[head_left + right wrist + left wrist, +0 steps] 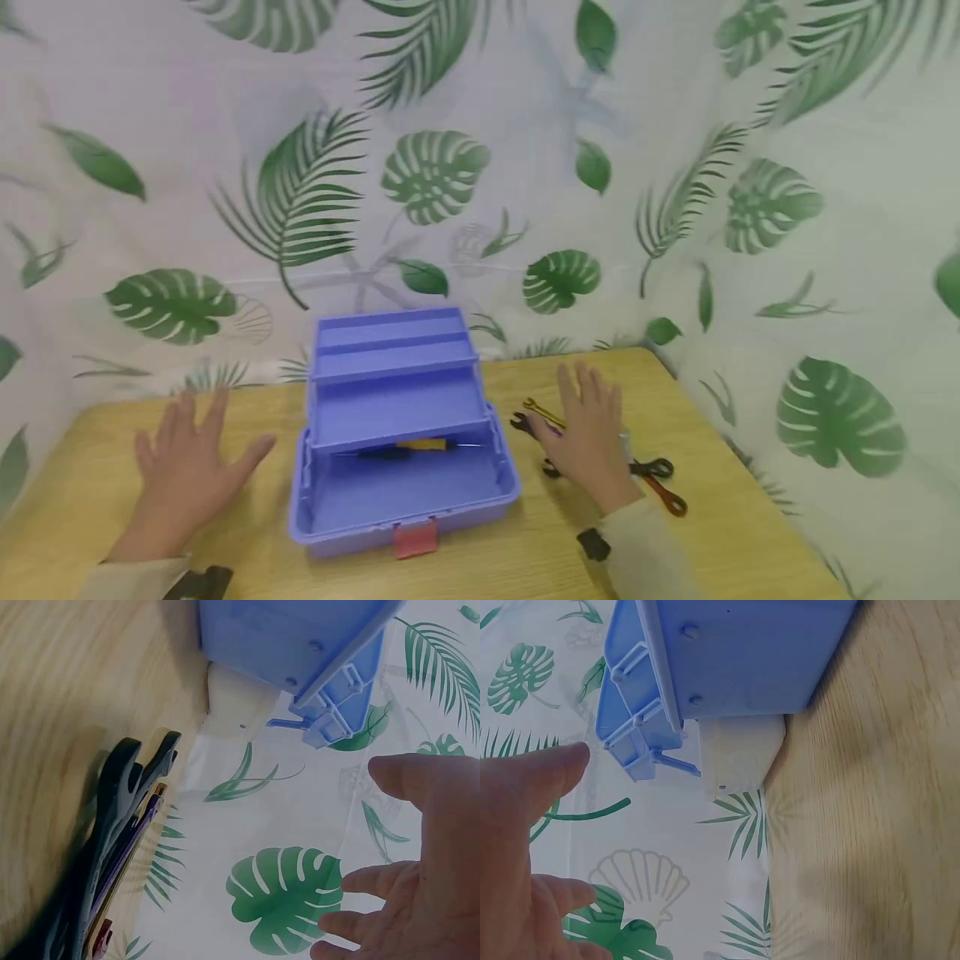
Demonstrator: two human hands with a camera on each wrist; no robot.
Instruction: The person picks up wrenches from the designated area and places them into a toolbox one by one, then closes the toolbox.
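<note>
A blue-violet toolbox (405,492) stands with its lid raised and its stepped trays lifted back. Inside, at the rear, lie a yellow-handled screwdriver (426,445) and a black-handled one (384,453). My left hand (183,479) is held to the left of the box, fingers spread, holding nothing. On the other side my right hand (588,446) hovers over several wrenches, its fingers extended and nothing in its grasp. Among them are a black wrench (652,468), a gold one (542,408) and a red one (666,495). The hand partly hides the pile.
A red latch (416,540) hangs at the toolbox's front. Behind the box, a whitish block-like piece (742,754) shows in both wrist views. The wooden table (465,575) meets leaf-printed sheeting (517,208) at the back and right.
</note>
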